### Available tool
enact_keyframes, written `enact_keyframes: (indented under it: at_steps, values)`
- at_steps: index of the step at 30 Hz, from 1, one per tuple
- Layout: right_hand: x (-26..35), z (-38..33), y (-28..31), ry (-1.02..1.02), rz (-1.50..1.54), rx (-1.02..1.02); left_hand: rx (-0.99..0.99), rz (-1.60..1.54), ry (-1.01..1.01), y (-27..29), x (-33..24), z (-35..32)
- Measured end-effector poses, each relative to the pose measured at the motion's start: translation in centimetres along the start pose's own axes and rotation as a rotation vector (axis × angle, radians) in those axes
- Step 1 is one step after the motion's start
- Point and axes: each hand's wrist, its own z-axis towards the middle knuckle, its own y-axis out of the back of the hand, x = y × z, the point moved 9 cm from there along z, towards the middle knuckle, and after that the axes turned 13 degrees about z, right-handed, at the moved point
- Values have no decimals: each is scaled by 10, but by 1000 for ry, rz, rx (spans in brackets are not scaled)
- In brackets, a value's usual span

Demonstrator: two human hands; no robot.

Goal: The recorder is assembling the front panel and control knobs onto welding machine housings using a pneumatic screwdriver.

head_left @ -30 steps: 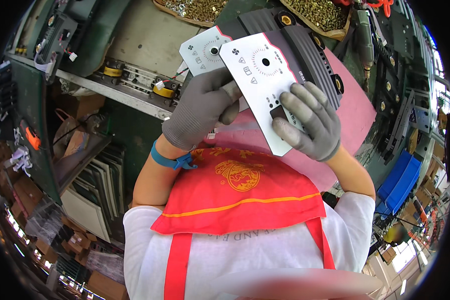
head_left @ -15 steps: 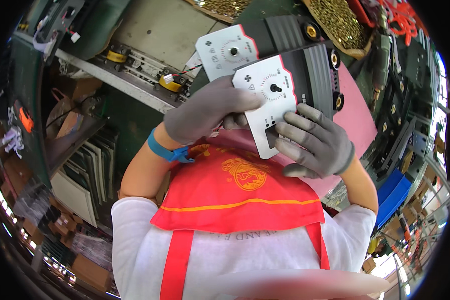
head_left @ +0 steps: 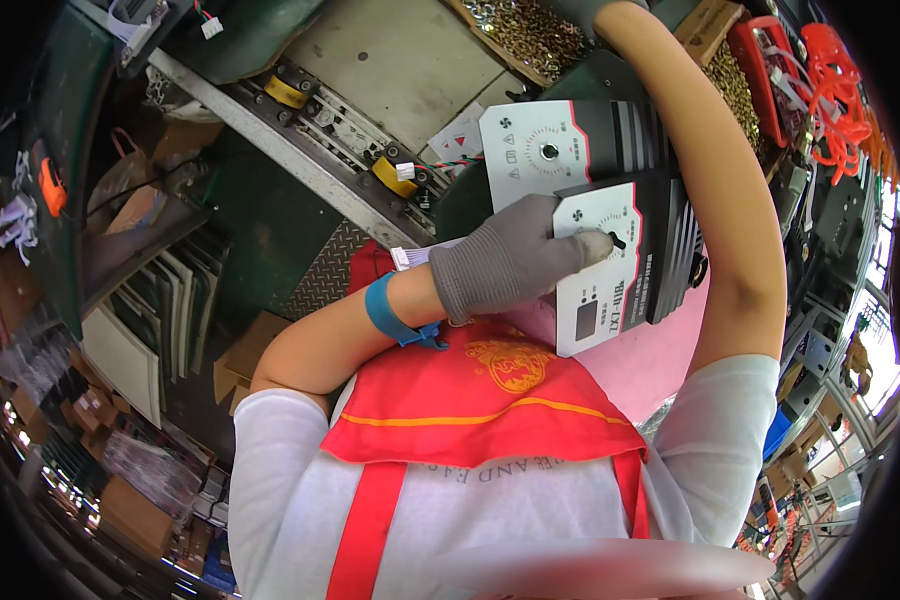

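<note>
My left hand (head_left: 510, 255), in a grey glove, grips the nearer control unit (head_left: 595, 290) by its left edge. The thumb lies on its white front panel beside the black knob. The unit has a dark ribbed body and a small dark window on the panel. Just behind it lies a second control unit (head_left: 530, 165) of the same look, untouched by either hand. My right arm stretches far forward, and its gloved hand (head_left: 582, 10) is at the top edge of the view beside a heap of brass-coloured screws (head_left: 532, 40). Its fingers are out of sight.
A pink sheet (head_left: 645, 345) lies under the units. White wire connectors (head_left: 408, 258) stick out left of my wrist. A metal rail with yellow rollers (head_left: 288, 92) runs along the bench at the left. Red coiled cord (head_left: 835, 95) hangs at the far right, near another screw heap (head_left: 735, 100).
My right hand has left the nearer unit's panel and reached forward to the screws. My left hand still holds that unit, its thumb now nearer the knob. The whole view has shifted.
</note>
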Motion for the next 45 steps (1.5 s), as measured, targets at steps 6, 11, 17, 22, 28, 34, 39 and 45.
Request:
enact_keyframes:
  at_steps: [6,11,17,22,28,34,39,45]
  values:
    - [-15,15,-17,-69,182,122,-61,-8,-109,5,1,2]
    - [-29,27,-35,-135,47,-12,-45,23,-93,3,2,3]
    - [-23,-4,37,-45,67,-245,-24,55,-65,2,-3,3]
    - [27,-142,60,-116,631,-77,-80,0,24,7,-3,0]
    - [22,-230,36,-282,765,69,-177,-8,-35,12,-9,-1]
    - [24,-239,19,-308,823,2,-198,34,-19,11,-8,-6]
    - [11,-247,12,-434,950,-51,-204,46,87,9,4,-3]
    - [17,-247,31,-191,706,-132,-261,-9,140,12,7,-5]
